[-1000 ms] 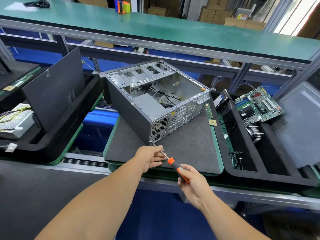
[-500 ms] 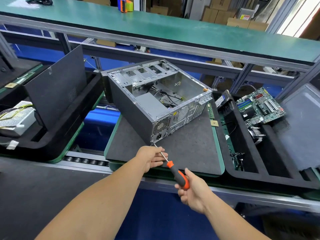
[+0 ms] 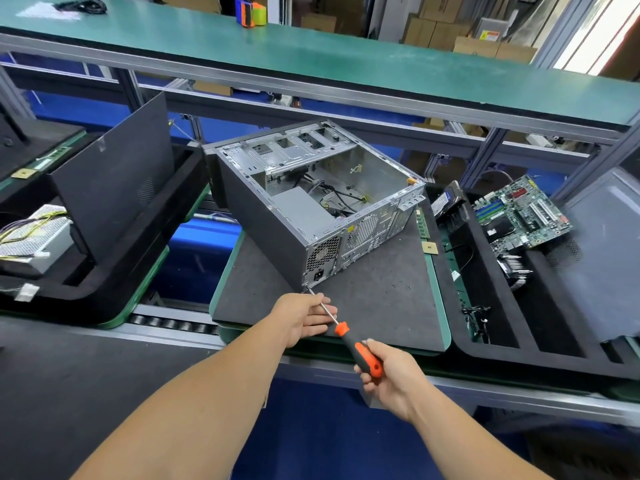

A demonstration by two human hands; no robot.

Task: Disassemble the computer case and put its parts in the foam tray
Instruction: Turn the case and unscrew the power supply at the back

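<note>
Grey matting (image 3: 381, 306) carries the case (image 3: 311, 206), lying open just ahead of both hands. The right hand (image 3: 389, 377) grips the screwdriver (image 3: 349, 337); its shaft slants up-left to the case's near corner, steadied by the left hand (image 3: 304, 318) pinching it.

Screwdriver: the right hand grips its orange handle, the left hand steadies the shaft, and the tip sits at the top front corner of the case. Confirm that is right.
Not quite. In the head view the screwdriver tip meets the computer case at its lower rear corner, beside the power socket. The right hand does grip the handle, and the left hand steadies the shaft.
</note>
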